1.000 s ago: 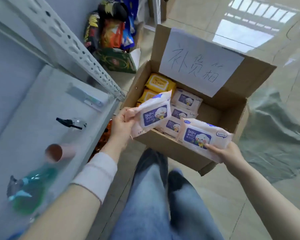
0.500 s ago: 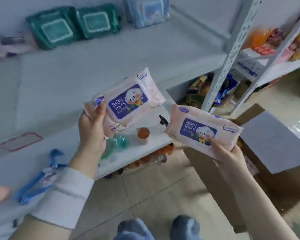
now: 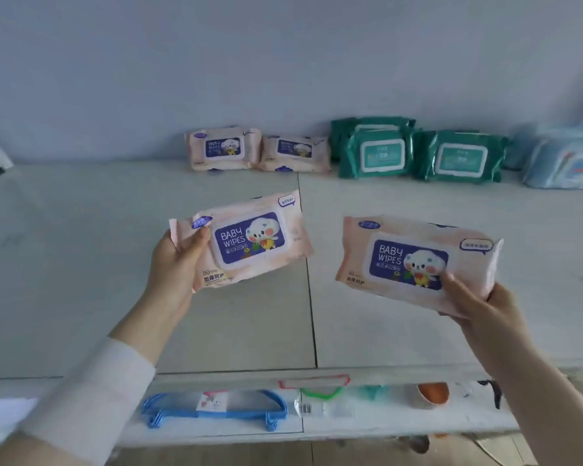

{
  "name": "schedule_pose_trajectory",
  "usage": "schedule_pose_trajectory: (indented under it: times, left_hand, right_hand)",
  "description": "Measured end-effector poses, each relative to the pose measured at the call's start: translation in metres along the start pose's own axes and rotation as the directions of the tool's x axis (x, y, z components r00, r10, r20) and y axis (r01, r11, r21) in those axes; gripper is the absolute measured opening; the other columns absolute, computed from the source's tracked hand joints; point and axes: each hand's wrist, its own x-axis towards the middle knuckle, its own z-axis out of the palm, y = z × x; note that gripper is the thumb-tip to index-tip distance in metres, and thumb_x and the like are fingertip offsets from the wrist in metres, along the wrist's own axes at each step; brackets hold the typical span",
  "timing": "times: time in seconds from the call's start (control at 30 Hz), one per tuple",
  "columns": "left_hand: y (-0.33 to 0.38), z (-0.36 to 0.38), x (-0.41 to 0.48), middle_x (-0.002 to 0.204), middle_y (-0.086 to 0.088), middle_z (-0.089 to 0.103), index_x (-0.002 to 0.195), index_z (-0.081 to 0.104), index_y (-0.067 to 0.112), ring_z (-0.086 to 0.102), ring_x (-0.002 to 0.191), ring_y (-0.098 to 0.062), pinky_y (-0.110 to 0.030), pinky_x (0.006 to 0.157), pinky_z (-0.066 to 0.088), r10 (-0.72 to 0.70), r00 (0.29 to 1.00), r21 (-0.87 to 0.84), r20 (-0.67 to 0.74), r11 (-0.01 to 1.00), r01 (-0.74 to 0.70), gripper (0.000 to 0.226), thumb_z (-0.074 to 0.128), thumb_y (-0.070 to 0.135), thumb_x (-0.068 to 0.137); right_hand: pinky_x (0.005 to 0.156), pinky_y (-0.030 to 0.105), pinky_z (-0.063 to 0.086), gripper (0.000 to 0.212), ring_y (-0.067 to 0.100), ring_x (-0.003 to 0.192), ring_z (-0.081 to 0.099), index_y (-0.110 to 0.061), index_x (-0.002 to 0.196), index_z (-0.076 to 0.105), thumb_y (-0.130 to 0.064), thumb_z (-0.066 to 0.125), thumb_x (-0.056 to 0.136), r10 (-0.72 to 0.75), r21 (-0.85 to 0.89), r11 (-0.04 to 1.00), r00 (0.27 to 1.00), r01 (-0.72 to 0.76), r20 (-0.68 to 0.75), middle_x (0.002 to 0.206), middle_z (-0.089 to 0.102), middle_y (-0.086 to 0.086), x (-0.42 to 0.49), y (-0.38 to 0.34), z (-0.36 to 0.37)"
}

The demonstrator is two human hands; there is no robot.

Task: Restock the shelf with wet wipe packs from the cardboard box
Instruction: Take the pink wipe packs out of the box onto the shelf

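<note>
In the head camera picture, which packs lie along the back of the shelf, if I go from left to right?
Pink baby wipes pack → second pink baby wipes pack → dark green pack → second dark green pack → light blue packs at the right edge.

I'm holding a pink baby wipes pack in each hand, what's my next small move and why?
Probably reach the left hand forward and set its pack by the matching pink packs at the back, where the shelf lies bare left of them.
</note>
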Motion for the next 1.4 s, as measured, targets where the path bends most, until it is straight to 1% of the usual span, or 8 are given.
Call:
schedule_pose_trajectory:
  times: [0.23,0.4,0.53,0.6,0.77,0.9,1.1,1.4]
  left_hand:
    - [-0.001,-0.017,0.124,0.098,-0.005,0.067,0.118,0.055,0.009,0.066,0.083,-0.022,-0.047,0.076,0.054,-0.076,0.996,-0.019,-0.038,0.997,0.076,0.027,0.052,0.018,0.093]
    - [0.007,-0.021,0.206,0.072,0.008,0.074,0.094,0.060,0.018,0.070,0.067,-0.014,-0.037,0.053,0.058,-0.116,0.993,0.017,0.022,0.993,0.115,0.007,0.053,0.018,0.093]
    - [-0.003,-0.009,0.264,0.103,-0.009,0.069,0.097,0.058,0.016,0.065,0.087,-0.027,-0.045,0.076,0.054,-0.173,0.985,0.239,-0.002,0.956,0.168,0.008,0.055,0.021,0.092]
    - [-0.014,-0.006,0.282,0.116,-0.014,0.063,0.112,0.055,0.010,0.062,0.097,-0.028,-0.035,0.077,0.049,-0.119,0.992,0.354,-0.050,0.926,0.129,0.023,0.055,0.020,0.091]
    - [-0.019,-0.001,0.287,0.134,-0.016,0.047,0.136,0.032,0.003,0.048,0.121,-0.030,-0.031,0.092,0.039,0.126,0.992,0.602,0.017,0.791,-0.111,0.052,0.054,0.012,0.089]
    - [-0.013,0.014,0.262,0.156,-0.019,0.003,0.148,0.014,0.013,0.004,0.144,-0.035,-0.047,0.113,0.014,0.190,0.958,0.872,0.214,0.405,-0.275,0.072,0.056,0.016,0.089]
    - [0.019,0.114,0.183,0.155,-0.017,0.009,0.136,0.040,0.009,0.013,0.141,-0.034,-0.051,0.111,0.016,0.106,0.609,0.617,0.786,-0.101,-0.780,0.050,0.053,0.023,0.090]
    - [0.029,0.369,-0.095,0.139,-0.010,0.047,0.133,0.047,0.011,0.045,0.125,-0.030,-0.038,0.104,0.037,-0.470,0.208,0.138,0.858,-0.179,-0.974,0.055,0.046,0.047,0.092]
  right_hand:
    - [0.055,0.019,0.055,0.026,0.007,0.070,0.065,-0.020,0.090,0.062,-0.030,0.069,0.067,-0.002,-0.009,1.000,0.992,0.003,0.123,0.081,0.071,-0.007,0.132,0.003,0.112]
    - [0.067,0.026,0.055,0.021,0.010,0.081,0.065,-0.018,0.101,0.057,-0.019,0.065,0.082,0.058,-0.017,0.998,0.992,-0.056,0.109,0.091,0.068,-0.004,0.207,0.006,0.170]
    - [0.060,0.025,0.050,0.042,0.014,0.076,0.060,-0.012,0.111,0.060,-0.032,0.072,0.077,0.009,-0.302,0.953,0.996,-0.037,-0.093,0.086,0.064,-0.003,0.247,0.014,0.203]
    - [0.066,0.028,0.042,0.055,0.025,0.086,0.060,-0.008,0.110,0.059,-0.048,0.071,0.074,-0.023,-0.619,0.775,0.974,-0.124,-0.224,0.094,0.064,0.006,0.259,0.019,0.213]
    - [0.101,0.036,0.033,0.082,0.032,0.121,0.041,-0.005,0.127,0.044,-0.059,0.068,0.070,-0.153,-0.758,0.617,0.912,-0.213,-0.380,0.128,0.049,0.015,0.251,0.023,0.222]
    - [0.106,0.038,0.027,0.080,0.033,0.127,0.032,-0.007,0.139,0.031,-0.047,0.065,0.078,-0.218,-0.884,0.446,0.942,-0.138,-0.257,0.138,0.037,0.017,0.218,0.017,0.211]
    - [0.112,0.044,0.023,0.068,0.030,0.140,0.018,-0.019,0.146,0.025,-0.045,0.052,0.089,-0.015,-0.998,0.052,1.000,-0.022,-0.023,0.152,0.022,0.013,0.150,-0.018,0.119]
    - [0.107,0.047,0.034,0.066,0.027,0.132,0.037,-0.020,0.144,0.028,-0.054,0.044,0.090,0.295,-0.950,-0.191,0.909,-0.247,-0.296,0.144,0.039,0.005,-0.030,-0.059,-0.161]
